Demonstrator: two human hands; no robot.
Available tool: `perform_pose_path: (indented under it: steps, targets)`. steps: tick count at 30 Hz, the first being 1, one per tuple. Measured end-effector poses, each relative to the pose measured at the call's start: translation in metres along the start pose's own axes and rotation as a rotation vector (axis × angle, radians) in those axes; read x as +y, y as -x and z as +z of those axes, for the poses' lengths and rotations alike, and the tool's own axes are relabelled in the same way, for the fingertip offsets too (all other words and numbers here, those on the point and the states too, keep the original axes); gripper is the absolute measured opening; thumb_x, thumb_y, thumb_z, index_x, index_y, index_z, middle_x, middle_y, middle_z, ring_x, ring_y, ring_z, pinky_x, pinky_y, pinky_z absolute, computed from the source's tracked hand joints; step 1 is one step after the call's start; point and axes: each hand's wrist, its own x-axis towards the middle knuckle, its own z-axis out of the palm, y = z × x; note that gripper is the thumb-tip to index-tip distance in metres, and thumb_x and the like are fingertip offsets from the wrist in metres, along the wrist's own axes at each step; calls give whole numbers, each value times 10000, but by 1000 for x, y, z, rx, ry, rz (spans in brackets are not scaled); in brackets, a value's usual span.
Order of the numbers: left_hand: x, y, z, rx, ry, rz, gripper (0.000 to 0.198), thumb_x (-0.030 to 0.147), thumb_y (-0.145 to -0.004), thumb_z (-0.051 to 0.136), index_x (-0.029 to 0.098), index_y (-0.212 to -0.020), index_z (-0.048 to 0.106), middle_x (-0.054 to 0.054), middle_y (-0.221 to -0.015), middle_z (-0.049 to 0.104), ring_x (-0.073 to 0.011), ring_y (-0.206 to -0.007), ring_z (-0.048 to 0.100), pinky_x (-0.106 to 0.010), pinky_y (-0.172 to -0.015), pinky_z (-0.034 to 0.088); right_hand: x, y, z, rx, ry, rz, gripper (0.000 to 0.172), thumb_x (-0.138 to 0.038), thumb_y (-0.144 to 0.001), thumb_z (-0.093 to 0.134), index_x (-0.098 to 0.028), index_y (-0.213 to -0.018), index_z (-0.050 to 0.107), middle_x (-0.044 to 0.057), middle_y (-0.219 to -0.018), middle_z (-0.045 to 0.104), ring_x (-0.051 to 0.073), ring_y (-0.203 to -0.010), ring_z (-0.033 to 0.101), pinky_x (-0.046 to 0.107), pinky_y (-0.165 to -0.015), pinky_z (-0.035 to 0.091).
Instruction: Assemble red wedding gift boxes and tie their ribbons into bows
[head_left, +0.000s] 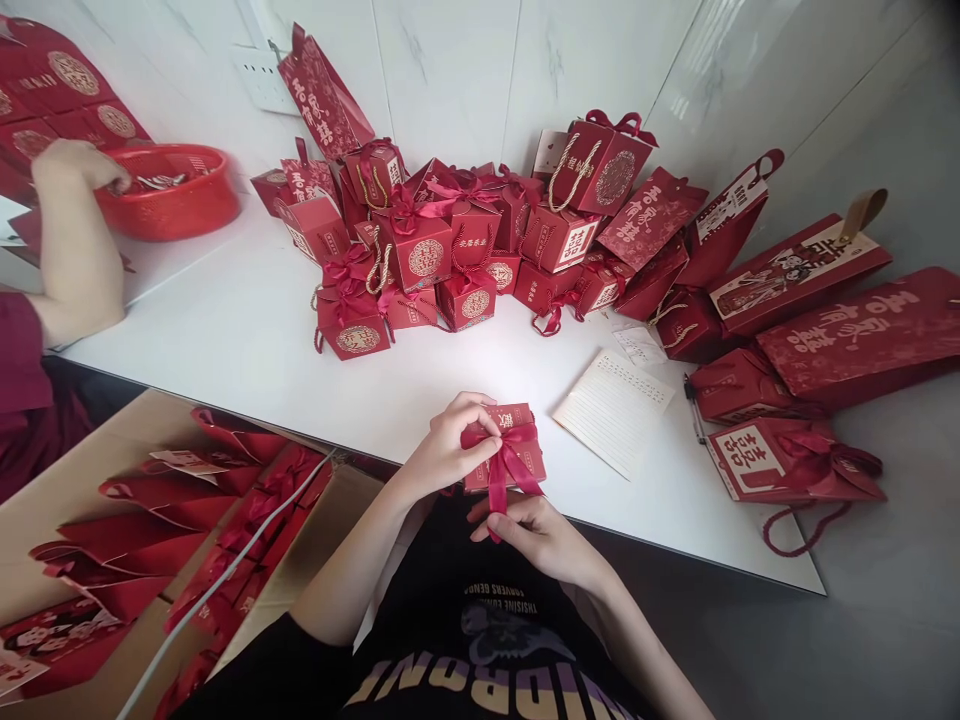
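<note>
A small red gift box (pixel 534 462) with pale lettering lies at the table's front edge, close to my body. A dark red satin ribbon (pixel 517 466) is tied across its top, and its tails hang toward me. My left hand (pixel 459 440) pinches the ribbon at the knot, its fingers resting over the box's left side. Just below the box, my right hand (pixel 525 530) holds a hanging ribbon tail between thumb and fingers. The box's underside is hidden.
Many red gift boxes (pixel 426 258) are piled along the wall. An open notebook (pixel 619 410) lies right of my hands, with a pen (pixel 694 408) beyond it. At left, another person's hand (pixel 79 165) reaches into a red basin (pixel 176 215). A cardboard carton (pixel 311 535) holds red bags below.
</note>
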Motion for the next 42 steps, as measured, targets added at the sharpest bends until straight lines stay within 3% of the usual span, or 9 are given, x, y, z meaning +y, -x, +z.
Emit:
perform_pose_path:
  steps: [7, 11, 18, 24, 33, 42]
  targets:
    - [-2, 0, 4, 21, 0, -16, 46, 188, -787, 595, 201, -746, 577, -66, -1153, 535, -233, -1179, 511, -447, -1081, 329, 16, 13, -18, -44, -20, 66, 494, -596, -852, 515, -166, -977, 725, 87, -944, 705, 222, -885, 641, 356, -809, 495]
    - [-3, 0, 4, 20, 3, -1, 50, 189, -774, 605, 199, -737, 573, -54, -1130, 540, -221, -1146, 527, -416, -1061, 342, 29, 25, -33, 91, -138, 231, 641, -711, -785, 492, -128, -975, 676, 131, -966, 679, 230, -835, 646, 362, -728, 522]
    - [-4, -2, 3, 14, -11, 8, 57, 207, -776, 616, 198, -738, 576, -56, -1133, 545, -223, -1148, 527, -413, -1057, 332, 11, 20, -27, 222, -8, 17, 393, -518, -904, 475, -187, -786, 652, 43, -808, 650, 187, -804, 595, 314, -781, 448]
    - [-2, -3, 3, 26, -15, 11, 79, 180, -773, 617, 191, -711, 568, -58, -1104, 561, -220, -1110, 548, -417, -1032, 345, 12, 18, -32, 199, -32, -58, 409, -433, -919, 476, -193, -604, 579, 41, -813, 648, 182, -814, 585, 296, -766, 419]
    - [-3, -2, 3, 9, -20, -9, 74, 199, -781, 617, 193, -721, 572, -57, -1127, 547, -229, -1131, 530, -445, -1057, 303, 16, 18, -33, 195, -37, -104, 472, -462, -904, 475, -195, -519, 521, 63, -844, 671, 212, -873, 586, 328, -809, 423]
    - [-3, -2, 3, 2, -7, -14, 64, 199, -778, 613, 197, -732, 568, -60, -1117, 548, -227, -1121, 529, -458, -1057, 297, 16, 27, -34, 130, 5, -28, 414, -449, -906, 486, -188, -614, 621, 68, -961, 643, 211, -945, 591, 336, -862, 434]
